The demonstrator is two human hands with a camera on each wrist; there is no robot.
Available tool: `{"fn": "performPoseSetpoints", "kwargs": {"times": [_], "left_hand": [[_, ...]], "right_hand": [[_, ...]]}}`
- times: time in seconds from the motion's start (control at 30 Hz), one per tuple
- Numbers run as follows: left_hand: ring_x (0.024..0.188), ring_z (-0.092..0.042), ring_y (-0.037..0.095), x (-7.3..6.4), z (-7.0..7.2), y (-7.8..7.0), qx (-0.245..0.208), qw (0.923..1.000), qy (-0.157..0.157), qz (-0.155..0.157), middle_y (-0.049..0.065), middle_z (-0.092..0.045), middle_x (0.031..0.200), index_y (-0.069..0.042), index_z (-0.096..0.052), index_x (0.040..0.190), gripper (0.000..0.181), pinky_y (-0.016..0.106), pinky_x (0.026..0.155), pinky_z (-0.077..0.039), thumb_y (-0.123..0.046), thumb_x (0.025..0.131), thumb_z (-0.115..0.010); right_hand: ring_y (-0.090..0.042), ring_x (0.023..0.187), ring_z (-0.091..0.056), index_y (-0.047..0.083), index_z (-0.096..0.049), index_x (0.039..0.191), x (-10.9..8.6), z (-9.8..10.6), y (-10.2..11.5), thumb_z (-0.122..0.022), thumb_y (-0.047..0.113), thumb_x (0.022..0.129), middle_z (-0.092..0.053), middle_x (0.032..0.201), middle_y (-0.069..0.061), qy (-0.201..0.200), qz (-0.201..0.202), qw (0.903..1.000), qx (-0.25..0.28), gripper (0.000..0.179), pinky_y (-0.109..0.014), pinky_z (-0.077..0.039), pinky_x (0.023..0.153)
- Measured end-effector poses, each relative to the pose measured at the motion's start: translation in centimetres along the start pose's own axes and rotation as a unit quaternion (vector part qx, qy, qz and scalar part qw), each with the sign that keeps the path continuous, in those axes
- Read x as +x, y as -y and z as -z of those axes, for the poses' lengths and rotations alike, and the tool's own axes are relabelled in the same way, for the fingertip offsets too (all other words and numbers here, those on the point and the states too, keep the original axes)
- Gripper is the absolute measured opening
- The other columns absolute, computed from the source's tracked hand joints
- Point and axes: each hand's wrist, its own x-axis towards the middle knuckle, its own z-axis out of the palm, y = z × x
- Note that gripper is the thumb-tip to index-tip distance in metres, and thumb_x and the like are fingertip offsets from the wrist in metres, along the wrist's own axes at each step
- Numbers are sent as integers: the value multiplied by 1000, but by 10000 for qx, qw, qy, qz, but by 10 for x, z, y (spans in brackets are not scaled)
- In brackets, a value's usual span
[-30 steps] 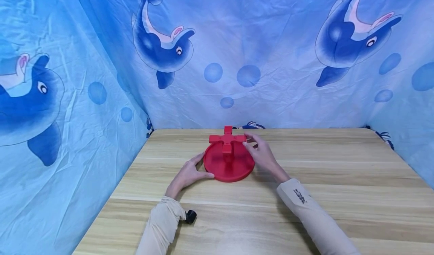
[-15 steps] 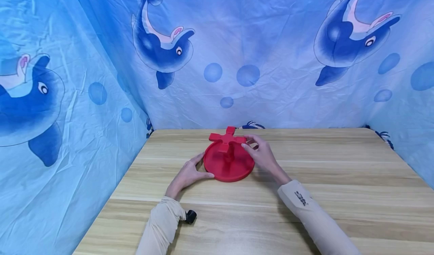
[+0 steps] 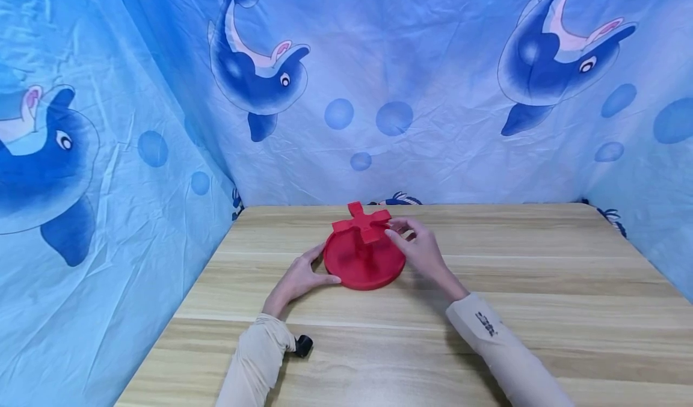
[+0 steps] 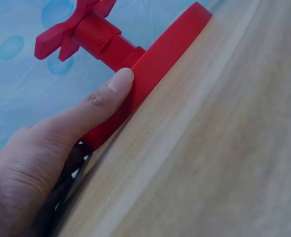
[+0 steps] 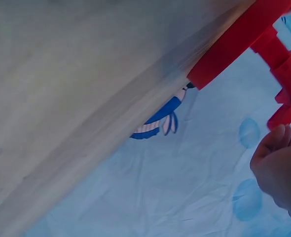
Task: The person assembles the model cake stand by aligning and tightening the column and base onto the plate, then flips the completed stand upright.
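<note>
A red round base with a raised rim lies on the wooden table. From its middle rises a stepped red post, topped by a four-armed cross handle. My left hand grips the base's left edge, its thumb on the near side of the rim and its fingers curled around the far side. On the other side, my right hand has its thumb and fingers bent at the right-hand arm of the cross handle. In the right wrist view those fingertips meet the handle's end.
The light wooden table extends around the base. A blue cloth with dolphin pictures hangs behind its back edge and along the sides. A small black cylinder sits at the left sleeve's cuff.
The cross handle has turned, its arms now slanting where they pointed straight before. My right hand stays beside it with a small shift of the fingers. My left hand and the base keep their place.
</note>
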Motion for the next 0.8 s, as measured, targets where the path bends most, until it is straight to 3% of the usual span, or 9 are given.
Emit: {"fn": "performPoseSetpoints", "kwargs": {"times": [0.2, 0.43, 0.6, 0.8], "left_hand": [[148, -36, 29, 0, -2, 1, -40, 10000, -5, -16, 3, -43, 161, -19, -40, 161, 109, 54, 118, -34, -56, 73, -91], [149, -35, 30, 0, -2, 2, -61, 10000, -29, 19, 4, -43, 161, -19, -40, 161, 109, 54, 118, -34, -56, 72, -91], [149, -35, 30, 0, -1, 1, -61, 10000, -21, 38, 4, -42, 161, -19, -40, 161, 110, 55, 117, -35, -56, 72, -92], [148, -36, 30, 1, -2, 1, -47, 10000, -18, 5, 4, -43, 161, -18, -40, 161, 109, 55, 117, -35, -56, 73, -91]], "right_hand": [[-30, 101, -63, -3, -67, 127, 10, 5, -12, -75, 13, 96, -68, 113, -17, -181, -4, 9997, -143, 36, -34, -56, 78], [-35, 114, -62, -4, -61, 138, 17, 4, -18, -72, 13, 98, -66, 125, -20, 311, -124, 9994, -44, 45, -48, -58, 86], [-35, 116, -62, -3, -57, 144, 18, 1, -19, -71, 11, 99, -64, 130, -19, 594, -152, 9980, -156, 48, -46, -59, 89], [-30, 111, -63, -1, -60, 142, 17, 0, -17, -69, 13, 101, -68, 124, -15, 602, -162, 9979, -172, 44, -42, -57, 86]]}}
